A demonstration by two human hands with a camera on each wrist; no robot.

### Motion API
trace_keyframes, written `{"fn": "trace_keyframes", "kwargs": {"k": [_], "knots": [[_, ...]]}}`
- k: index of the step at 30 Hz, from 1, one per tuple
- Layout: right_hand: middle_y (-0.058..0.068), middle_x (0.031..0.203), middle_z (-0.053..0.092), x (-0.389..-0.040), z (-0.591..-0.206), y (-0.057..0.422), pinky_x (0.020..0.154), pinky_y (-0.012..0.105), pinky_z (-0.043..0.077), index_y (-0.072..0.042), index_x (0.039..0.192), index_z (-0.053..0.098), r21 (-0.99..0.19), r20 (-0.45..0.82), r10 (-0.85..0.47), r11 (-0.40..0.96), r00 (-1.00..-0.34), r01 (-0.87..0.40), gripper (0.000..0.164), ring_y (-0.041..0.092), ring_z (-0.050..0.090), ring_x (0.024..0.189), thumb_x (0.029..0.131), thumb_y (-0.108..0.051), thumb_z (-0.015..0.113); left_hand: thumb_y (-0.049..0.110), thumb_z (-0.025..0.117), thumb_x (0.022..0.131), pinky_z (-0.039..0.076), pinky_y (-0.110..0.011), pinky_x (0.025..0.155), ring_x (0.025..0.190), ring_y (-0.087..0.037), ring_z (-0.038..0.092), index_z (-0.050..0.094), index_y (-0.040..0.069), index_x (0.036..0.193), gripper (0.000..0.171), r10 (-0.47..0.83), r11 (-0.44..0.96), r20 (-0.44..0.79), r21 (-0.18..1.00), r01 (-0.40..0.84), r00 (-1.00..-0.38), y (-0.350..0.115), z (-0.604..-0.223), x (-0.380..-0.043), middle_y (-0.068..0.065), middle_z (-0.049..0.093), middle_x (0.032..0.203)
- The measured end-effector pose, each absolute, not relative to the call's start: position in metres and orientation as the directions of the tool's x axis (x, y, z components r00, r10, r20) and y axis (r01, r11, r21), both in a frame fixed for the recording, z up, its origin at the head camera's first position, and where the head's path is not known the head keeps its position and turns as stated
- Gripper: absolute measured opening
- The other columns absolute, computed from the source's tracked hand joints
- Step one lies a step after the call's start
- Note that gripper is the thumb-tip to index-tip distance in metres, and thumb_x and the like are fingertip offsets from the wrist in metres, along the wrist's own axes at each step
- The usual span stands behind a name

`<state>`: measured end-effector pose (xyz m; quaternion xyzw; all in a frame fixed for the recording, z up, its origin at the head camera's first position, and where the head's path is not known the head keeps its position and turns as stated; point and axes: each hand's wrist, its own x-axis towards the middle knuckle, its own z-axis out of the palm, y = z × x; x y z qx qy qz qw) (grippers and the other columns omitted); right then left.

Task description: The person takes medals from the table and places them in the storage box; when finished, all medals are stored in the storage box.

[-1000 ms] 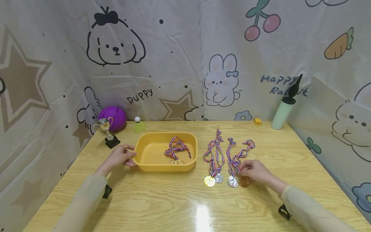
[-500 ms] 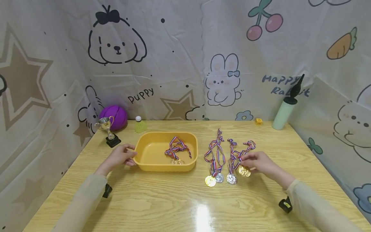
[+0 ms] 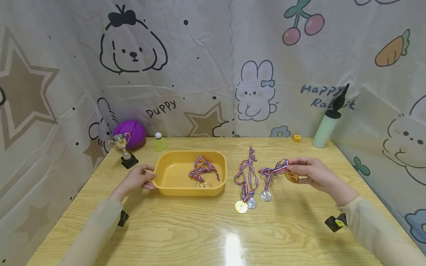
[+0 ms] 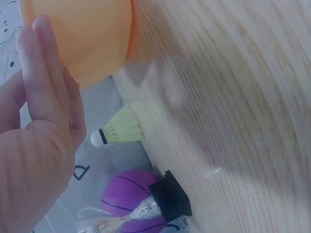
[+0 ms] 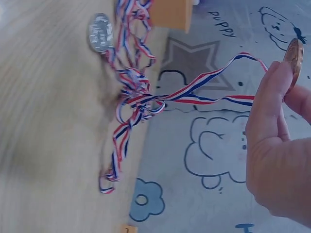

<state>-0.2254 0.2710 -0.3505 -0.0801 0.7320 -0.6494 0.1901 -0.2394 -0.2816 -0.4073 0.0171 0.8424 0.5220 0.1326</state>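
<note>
My right hand (image 3: 316,175) pinches a gold-coloured medal (image 3: 292,176) above the table at the right. From the medal its red, white and blue ribbon (image 5: 209,80) stretches to a tangle with the ribbon of a silver medal (image 3: 265,196), which lies on the table. My left hand (image 3: 138,180) touches the left end of a yellow plastic bin (image 3: 186,192); in the left wrist view its fingers (image 4: 41,82) lie fairly straight against the wall. Inside the bin are gold-coloured medals (image 3: 203,185) with a bunched ribbon (image 3: 203,170). Between bin and right hand lie another gold medal (image 3: 241,207) and a silver medal (image 3: 251,203).
A small trophy cup (image 3: 124,149), a purple ball (image 3: 132,133) and a shuttlecock (image 3: 160,143) stand beyond the bin at the back left. Along the back right are a yellow cube (image 3: 297,138) and a pale green pump (image 3: 324,129). A printed curtain (image 3: 199,74) borders the table.
My right hand has lifted the medal and carried it up and to the right, pulling its ribbon taut. The tangled silver medal has slid back slightly. My left hand stays at the bin.
</note>
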Motion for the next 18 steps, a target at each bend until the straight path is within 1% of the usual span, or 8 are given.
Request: {"fn": "trace_keyframes", "kwargs": {"k": [7,13,18], "knots": [[-0.008,0.093,0.071,-0.225,-0.331,0.275,0.068,0.022,0.060,-0.023,0.098,0.072,-0.994,-0.107,-0.391,0.023,-0.914,0.107,0.026,0.005,0.065,0.081,0.097,-0.005,0.052,0.008,0.053,0.097,0.063,-0.027,0.064,0.064,-0.010,0.066,0.037,-0.015,0.132,0.045,0.165,0.454,-0.210,0.884,-0.115,-0.964,-0.282,-0.408,-0.239,-0.015,0.064,0.088],[-0.008,0.095,0.071,-0.225,-0.313,0.275,0.065,0.022,0.056,-0.021,0.099,0.074,-0.995,-0.038,-0.417,-0.064,-0.908,0.071,0.032,0.005,0.063,0.080,0.098,0.000,0.048,0.007,0.053,0.097,0.063,-0.027,0.063,0.063,-0.010,0.066,0.037,-0.016,0.132,0.044,0.162,0.453,-0.211,0.884,-0.117,-0.964,-0.282,-0.409,-0.239,-0.013,0.063,0.087],[-0.003,0.098,0.071,-0.223,-0.291,0.273,0.061,0.020,0.056,-0.014,0.102,0.073,-0.986,0.011,-0.425,-0.156,-0.905,0.062,0.032,0.008,0.065,0.081,0.098,0.002,0.046,0.008,0.053,0.097,0.063,-0.026,0.063,0.063,-0.010,0.066,0.037,-0.015,0.132,0.044,0.164,0.450,-0.210,0.886,-0.117,-0.964,-0.282,-0.409,-0.240,-0.013,0.063,0.087]]}}
